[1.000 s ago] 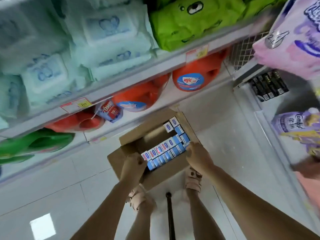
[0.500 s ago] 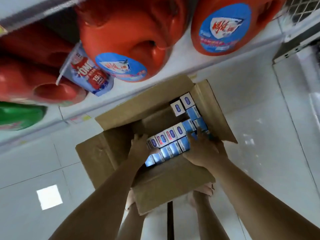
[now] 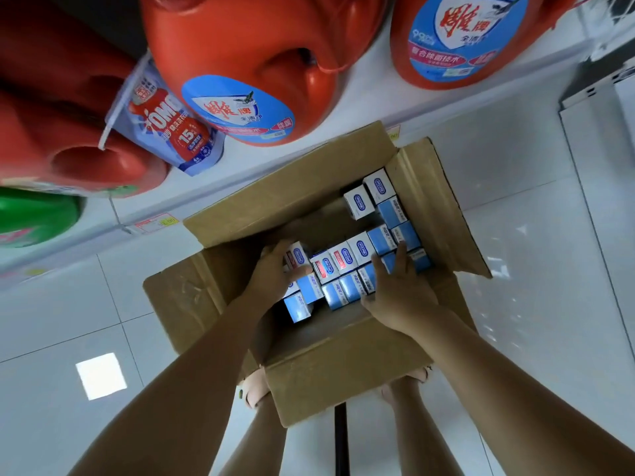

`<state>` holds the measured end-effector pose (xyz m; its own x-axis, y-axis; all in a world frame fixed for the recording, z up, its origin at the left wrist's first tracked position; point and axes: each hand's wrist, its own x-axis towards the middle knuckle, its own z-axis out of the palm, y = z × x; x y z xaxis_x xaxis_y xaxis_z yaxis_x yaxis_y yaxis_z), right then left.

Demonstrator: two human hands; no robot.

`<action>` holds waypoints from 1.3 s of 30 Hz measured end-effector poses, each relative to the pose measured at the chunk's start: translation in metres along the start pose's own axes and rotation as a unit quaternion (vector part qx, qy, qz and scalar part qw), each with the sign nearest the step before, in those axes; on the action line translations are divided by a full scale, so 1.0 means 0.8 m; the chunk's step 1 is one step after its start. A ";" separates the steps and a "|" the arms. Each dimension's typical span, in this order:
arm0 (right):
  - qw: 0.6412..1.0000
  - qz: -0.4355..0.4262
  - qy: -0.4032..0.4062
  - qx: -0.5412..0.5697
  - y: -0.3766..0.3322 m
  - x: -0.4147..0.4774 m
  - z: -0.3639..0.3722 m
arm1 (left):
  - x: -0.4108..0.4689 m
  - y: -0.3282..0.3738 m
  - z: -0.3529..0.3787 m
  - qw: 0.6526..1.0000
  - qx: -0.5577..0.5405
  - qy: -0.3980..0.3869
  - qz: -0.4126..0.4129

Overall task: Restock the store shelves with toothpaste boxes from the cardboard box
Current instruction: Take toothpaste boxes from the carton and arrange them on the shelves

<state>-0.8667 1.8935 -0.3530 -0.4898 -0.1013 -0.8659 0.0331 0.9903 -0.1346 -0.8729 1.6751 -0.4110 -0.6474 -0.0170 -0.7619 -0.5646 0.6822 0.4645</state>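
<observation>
left hand point(image 3: 275, 274) curls its fingers round a toothpaste box point(image 3: 298, 257) at nine o'clock in the cardboard box point(image 3: 343, 367). right hand point(image 3: 403, 297), fingers straight and apart, presses toothpaste boxes point(image 3: 381, 240) at three o'clock.

1. The left hand point(image 3: 275, 274) grips one toothpaste box point(image 3: 298, 256) inside the cardboard box point(image 3: 343, 365)
2. Right of that grip, a row of toothpaste boxes point(image 3: 343, 259) runs to the right hand point(image 3: 402, 293), which rests on them
3. Beyond the grip, detergent jugs point(image 3: 247, 63) sit on the shelf point(image 3: 360, 108)
</observation>
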 end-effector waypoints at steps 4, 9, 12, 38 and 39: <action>1.000 -0.003 0.003 -0.001 0.000 -0.001 0.000 | -0.021 -0.001 0.008 0.995 0.075 -0.010 0.058; 1.000 -0.007 -0.001 0.009 0.000 -0.002 0.000 | -0.036 -0.004 0.014 0.977 0.177 -0.019 0.114; 1.000 -0.008 -0.004 0.011 0.002 -0.002 0.000 | -0.032 -0.004 0.011 0.968 0.217 -0.026 0.122; 1.000 -0.012 0.000 0.024 0.000 -0.005 -0.004 | -0.021 -0.007 0.013 0.988 0.129 0.004 0.081; 1.000 -0.011 0.002 0.024 0.000 -0.005 -0.004 | -0.022 -0.006 0.014 0.988 0.129 0.019 0.082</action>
<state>-0.8672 1.8942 -0.3480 -0.4947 -0.1234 -0.8603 0.0634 0.9821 -0.1774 -0.8530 1.6803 -0.4047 -0.7413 0.0849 -0.6658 -0.3045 0.8415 0.4462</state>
